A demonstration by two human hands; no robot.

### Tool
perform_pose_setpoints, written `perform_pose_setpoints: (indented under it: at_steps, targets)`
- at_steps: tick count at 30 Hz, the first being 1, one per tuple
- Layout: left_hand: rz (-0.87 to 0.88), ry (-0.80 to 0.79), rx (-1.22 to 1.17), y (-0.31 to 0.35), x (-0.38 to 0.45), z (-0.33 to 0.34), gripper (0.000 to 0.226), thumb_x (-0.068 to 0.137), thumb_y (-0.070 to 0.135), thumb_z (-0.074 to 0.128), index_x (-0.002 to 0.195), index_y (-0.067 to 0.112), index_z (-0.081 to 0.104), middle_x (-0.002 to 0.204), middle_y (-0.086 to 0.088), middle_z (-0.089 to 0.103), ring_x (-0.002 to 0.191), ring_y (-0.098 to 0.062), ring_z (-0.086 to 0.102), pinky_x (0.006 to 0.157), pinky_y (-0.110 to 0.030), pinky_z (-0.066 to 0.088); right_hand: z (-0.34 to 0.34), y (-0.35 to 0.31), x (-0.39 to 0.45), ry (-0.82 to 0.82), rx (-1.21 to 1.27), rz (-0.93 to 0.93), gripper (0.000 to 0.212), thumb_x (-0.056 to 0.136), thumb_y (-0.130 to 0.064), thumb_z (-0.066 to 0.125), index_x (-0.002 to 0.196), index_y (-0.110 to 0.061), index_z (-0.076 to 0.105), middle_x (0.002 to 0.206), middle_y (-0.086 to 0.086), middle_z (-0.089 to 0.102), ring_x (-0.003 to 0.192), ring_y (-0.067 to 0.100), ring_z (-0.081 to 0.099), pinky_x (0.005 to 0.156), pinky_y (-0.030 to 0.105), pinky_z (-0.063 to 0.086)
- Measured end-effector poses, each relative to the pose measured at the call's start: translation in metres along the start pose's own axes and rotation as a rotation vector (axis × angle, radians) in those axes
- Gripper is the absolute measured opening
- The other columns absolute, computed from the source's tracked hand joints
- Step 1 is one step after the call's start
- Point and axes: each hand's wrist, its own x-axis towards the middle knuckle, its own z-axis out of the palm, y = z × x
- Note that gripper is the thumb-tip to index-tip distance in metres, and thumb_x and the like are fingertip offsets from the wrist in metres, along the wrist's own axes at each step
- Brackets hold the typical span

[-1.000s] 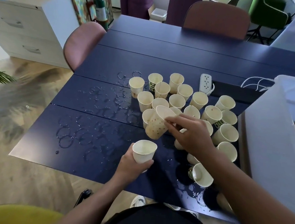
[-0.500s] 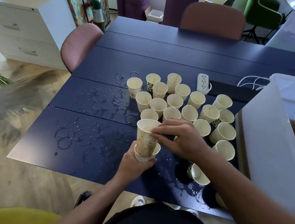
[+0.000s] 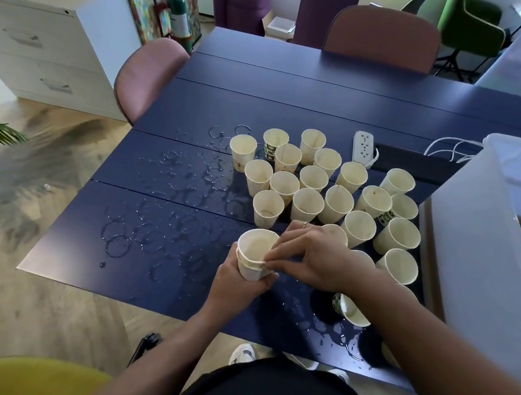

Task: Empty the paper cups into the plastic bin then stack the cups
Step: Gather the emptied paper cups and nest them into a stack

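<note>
The left hand [image 3: 237, 281] grips from below a small stack of cream paper cups [image 3: 256, 254], its fingers curled around the lower cup, and the stack is held just above the near part of the wet dark blue tabletop [image 3: 292, 100]. The right hand [image 3: 313, 259] pinches the rim of the upper cup with thumb and fingertips, so it seems the upper cup is being pushed down into the lower one. The first risk, in my judgement, is that the paper is damp and soft: if the right hand presses too hard, the rim can fold and the cups can jam crookedly. The right forearm passes close over the group of upright loose paper cups [image 3: 312, 178] and just beside one tipped cup [image 3: 350, 310] that lies in a puddle [image 3: 335, 334]; a careless pull back could knock more cups over. I cannot tell whether the upright cups contain liquid, but if any does, it would spill on the tabletop and run toward the white power strip [image 3: 364, 146] behind them. The large translucent white plastic bin [image 3: 484, 233] stands at the right, well apart from the stack.
</note>
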Motion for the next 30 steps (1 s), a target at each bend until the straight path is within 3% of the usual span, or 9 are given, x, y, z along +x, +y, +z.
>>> perform_pose_setpoints:
  at_steps: [4,7,10,12,16,18,23,26,30]
  targets:
    - [-0.019,-0.003,0.015,-0.002,-0.003,-0.001,0.066,0.051,0.049,0.084,0.110,0.038,0.057,0.101,0.012,0.072,0.094,-0.010,0.069,0.086,-0.045,0.058,0.004,0.002,0.006,-0.169,0.055,0.084,0.018,0.089,-0.044,0.070,0.096,-0.030,0.080,0.096,-0.015,0.073,0.089,0.014,0.059,0.083,0.037,0.049]
    - [-0.033,0.015,0.014,-0.001,-0.004,-0.001,0.067,0.050,0.052,0.082,0.110,0.039,0.056,0.103,0.011,0.071,0.095,-0.012,0.068,0.088,-0.045,0.057,0.001,0.007,0.017,0.035,0.173,0.222,0.028,0.092,-0.047,0.064,0.096,-0.023,0.079,0.090,-0.009,0.073,0.085,0.014,0.064,0.078,0.037,0.051]
    - [-0.020,0.021,0.040,0.001,-0.003,-0.004,0.065,0.050,0.056,0.079,0.107,0.044,0.051,0.108,0.015,0.067,0.101,-0.008,0.065,0.092,-0.037,0.055,0.001,0.022,0.035,0.164,0.000,0.407,0.018,0.095,-0.035,0.066,0.099,-0.022,0.078,0.084,-0.013,0.070,0.072,0.008,0.057,0.067,0.029,0.044]
    - [-0.024,0.028,0.054,0.002,-0.003,-0.005,0.064,0.050,0.056,0.079,0.106,0.045,0.050,0.107,0.018,0.066,0.101,-0.003,0.063,0.091,-0.036,0.055,0.004,0.034,0.046,0.095,-0.131,0.495,0.019,0.094,-0.032,0.066,0.110,-0.025,0.075,0.098,-0.009,0.071,0.082,0.009,0.057,0.071,0.026,0.044]
    - [-0.048,0.048,0.048,0.003,-0.003,-0.009,0.063,0.049,0.053,0.080,0.103,0.045,0.049,0.104,0.020,0.066,0.098,-0.001,0.064,0.089,-0.037,0.056,0.021,0.056,0.065,-0.083,-0.246,0.564,0.041,0.094,-0.026,0.065,0.135,-0.028,0.060,0.138,0.000,0.060,0.119,0.026,0.056,0.091,0.042,0.051]
    - [-0.058,0.045,0.046,0.002,-0.005,-0.010,0.063,0.049,0.053,0.080,0.104,0.045,0.050,0.104,0.020,0.066,0.097,0.003,0.063,0.088,-0.033,0.056,0.030,0.064,0.071,-0.139,-0.318,0.567,0.046,0.095,-0.021,0.061,0.140,-0.028,0.054,0.144,-0.001,0.054,0.124,0.028,0.055,0.090,0.043,0.052]
    - [-0.076,0.052,0.096,-0.001,-0.007,-0.016,0.063,0.050,0.056,0.079,0.104,0.048,0.047,0.105,0.024,0.063,0.099,-0.006,0.062,0.090,-0.032,0.053,0.051,0.079,0.070,-0.163,-0.482,0.531,0.032,0.091,-0.009,0.052,0.115,-0.024,0.066,0.111,0.005,0.070,0.096,0.031,0.065,0.070,0.039,0.055]
    - [-0.096,0.034,0.122,-0.003,-0.005,-0.018,0.063,0.062,0.039,0.087,0.111,0.042,0.047,0.106,0.023,0.062,0.100,-0.009,0.061,0.091,-0.033,0.052,0.054,0.083,0.067,-0.105,-0.469,0.540,0.017,0.092,-0.013,0.052,0.093,-0.019,0.068,0.098,0.005,0.069,0.087,0.032,0.063,0.062,0.035,0.047]
    - [-0.148,0.003,0.151,-0.007,0.001,-0.018,0.057,0.069,0.036,0.087,0.112,0.038,0.050,0.105,0.019,0.063,0.100,-0.008,0.061,0.088,-0.033,0.051,0.040,0.071,0.060,-0.006,-0.340,0.502,0.018,0.096,-0.019,0.054,0.103,-0.018,0.071,0.102,0.008,0.071,0.094,0.034,0.064,0.069,0.040,0.052]
